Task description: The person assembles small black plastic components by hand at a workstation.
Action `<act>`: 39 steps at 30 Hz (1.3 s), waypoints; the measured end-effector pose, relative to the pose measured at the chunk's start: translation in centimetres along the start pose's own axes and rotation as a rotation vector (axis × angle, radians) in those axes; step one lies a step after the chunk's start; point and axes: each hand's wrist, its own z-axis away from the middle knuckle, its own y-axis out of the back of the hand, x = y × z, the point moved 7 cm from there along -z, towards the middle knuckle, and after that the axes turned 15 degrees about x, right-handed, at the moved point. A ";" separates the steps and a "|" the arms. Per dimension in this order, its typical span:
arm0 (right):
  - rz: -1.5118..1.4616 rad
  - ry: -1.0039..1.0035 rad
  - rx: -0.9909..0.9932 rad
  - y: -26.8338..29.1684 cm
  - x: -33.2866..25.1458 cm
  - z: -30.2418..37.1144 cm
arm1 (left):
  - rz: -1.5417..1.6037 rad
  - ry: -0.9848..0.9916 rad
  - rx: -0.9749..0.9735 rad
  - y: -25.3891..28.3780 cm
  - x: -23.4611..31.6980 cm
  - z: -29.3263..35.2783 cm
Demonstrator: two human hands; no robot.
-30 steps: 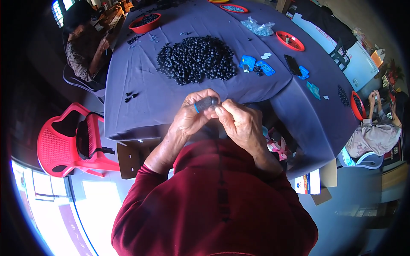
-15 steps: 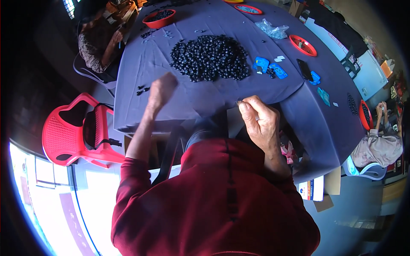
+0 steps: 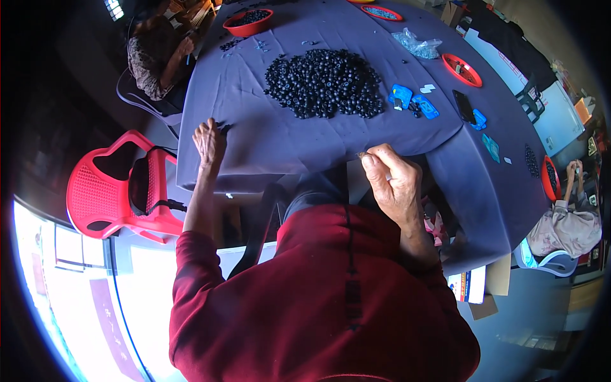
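Observation:
My left hand (image 3: 210,145) is at the left part of the table, its fingers curled over a few small black pieces (image 3: 224,128) that partly show beside it. Whether it grips one of them is hidden. At the table's near edge my right hand (image 3: 394,177) is closed in a pinch, thumb against forefinger. A tiny dark, thin piece (image 3: 361,154) pokes out at its fingertips, too small to name. Beyond both hands lies a large heap of small round black parts (image 3: 323,84) on the grey-purple tablecloth (image 3: 273,146).
Right of the heap lie blue plastic pieces (image 3: 425,107), a dark phone (image 3: 464,107), a clear bag (image 3: 417,44) and a red tray (image 3: 462,70). A red bowl (image 3: 248,23) of black parts stands far left. A pink chair (image 3: 108,184) is at left. Two other people sit at the table.
My left hand has moved left and come over the small black pieces. The right hand keeps its pinch nearly in place. The whole view has shifted slightly.

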 end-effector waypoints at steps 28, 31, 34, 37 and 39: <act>-0.041 -0.003 0.015 0.0 0.5 -0.2 | 0.701 0.008 -0.004 -3.9 16.3 0.6; -0.011 -0.005 0.030 0.2 0.7 -0.5 | 1.499 0.584 -0.337 -4.6 16.5 0.7; -0.030 -0.042 0.047 0.6 1.0 -0.7 | 2.148 0.842 -0.717 2.5 21.5 0.3; -0.014 -0.057 0.071 0.9 1.2 -0.7 | 2.413 0.847 -1.027 8.5 25.2 0.7; 0.002 -0.044 0.085 1.2 1.3 -0.6 | 2.348 0.712 -1.060 10.6 26.1 1.2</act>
